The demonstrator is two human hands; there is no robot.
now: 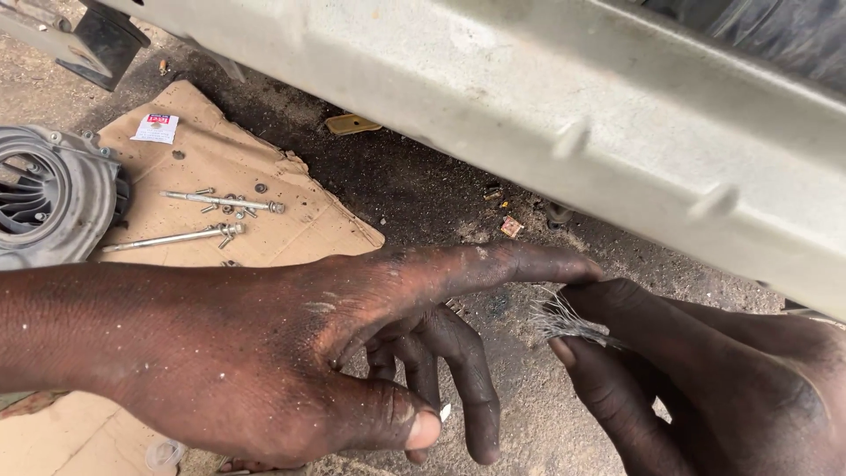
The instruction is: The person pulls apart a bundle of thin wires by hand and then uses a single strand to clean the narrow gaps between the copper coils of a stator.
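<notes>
My right hand (pixel 705 379) pinches a frayed tuft of thin silvery wire strands (pixel 568 322); my left hand (pixel 352 353), fingers loosely spread and grasping nothing, points its forefinger at it. Beneath lies oil-stained dirt ground (pixel 423 189); farther left, long steel bolts (pixel 220 203) rest on torn brown cardboard (pixel 300 229), a grey finned metal housing (pixel 53 194) cut off at the edge.

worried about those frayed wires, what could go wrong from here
The fine strands of the frayed wire bundle splay loose between the right hand and the left hand, so some may snap or prick the fingertips. The long bolts and small washers lie loose on the cardboard and could roll into the dirt.
</notes>
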